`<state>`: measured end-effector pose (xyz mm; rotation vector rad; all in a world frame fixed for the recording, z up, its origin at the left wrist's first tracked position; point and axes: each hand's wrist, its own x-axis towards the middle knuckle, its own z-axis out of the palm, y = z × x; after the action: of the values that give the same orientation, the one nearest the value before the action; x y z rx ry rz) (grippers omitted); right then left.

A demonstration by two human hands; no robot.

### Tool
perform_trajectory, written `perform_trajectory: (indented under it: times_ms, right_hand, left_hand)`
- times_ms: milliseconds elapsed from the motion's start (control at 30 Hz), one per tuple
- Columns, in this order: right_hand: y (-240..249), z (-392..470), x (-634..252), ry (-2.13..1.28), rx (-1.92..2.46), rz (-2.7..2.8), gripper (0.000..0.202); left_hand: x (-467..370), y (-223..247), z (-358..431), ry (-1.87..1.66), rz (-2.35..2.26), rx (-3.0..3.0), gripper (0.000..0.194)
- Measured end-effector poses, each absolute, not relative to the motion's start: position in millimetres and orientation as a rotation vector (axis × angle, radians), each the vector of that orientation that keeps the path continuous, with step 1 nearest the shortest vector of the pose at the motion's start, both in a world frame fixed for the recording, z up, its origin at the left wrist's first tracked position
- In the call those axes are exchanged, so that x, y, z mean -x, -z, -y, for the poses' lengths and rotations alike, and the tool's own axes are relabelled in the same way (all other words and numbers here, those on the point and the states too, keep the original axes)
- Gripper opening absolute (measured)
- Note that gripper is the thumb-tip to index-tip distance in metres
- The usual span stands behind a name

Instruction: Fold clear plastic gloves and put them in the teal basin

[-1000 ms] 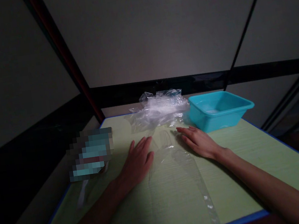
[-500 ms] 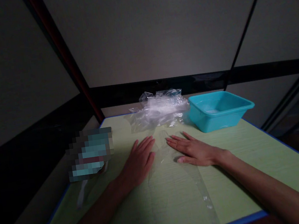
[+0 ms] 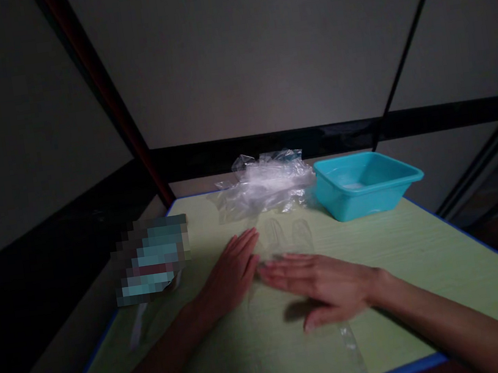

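Note:
A clear disposable plastic glove point(image 3: 309, 351) lies flat on the table in front of me, two of its finger shapes showing past my right hand. My left hand point(image 3: 233, 270) rests palm down at the glove's left edge, fingers stretched out. Over the middle of the glove is my right hand point(image 3: 315, 282), slightly blurred, its fingers extended to the left and its thumb apart. Its fingertips come close to my left thumb; whether they touch cannot be made out. Neither hand grips anything.
A crumpled heap of clear plastic point(image 3: 271, 180) lies at the table's back edge. Right of it stands a turquoise basin point(image 3: 367, 202). A pixelated item point(image 3: 155, 258) is at the left edge, a pale strip point(image 3: 138, 328) beside it. The table point(image 3: 428, 272) has a blue rim.
My right hand has moved towards me and a little left across the glove, uncovering its finger shapes. My left hand has hardly moved.

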<state>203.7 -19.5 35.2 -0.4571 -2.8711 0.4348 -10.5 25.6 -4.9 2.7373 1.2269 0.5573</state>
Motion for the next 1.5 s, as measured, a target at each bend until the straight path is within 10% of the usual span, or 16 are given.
perform_trajectory:
  times_ms: [1167,1500]
  right_hand:
    - [-17,52,-179,-0.093,0.128,2.945,0.049]
    - [-34,44,-185,-0.971,0.072,2.715,0.059]
  left_hand:
    - [-18,-8,-93,-0.168,-0.617,-2.788,0.045]
    - [-15,-13,-94,-0.132,-0.647,-2.849,0.047]
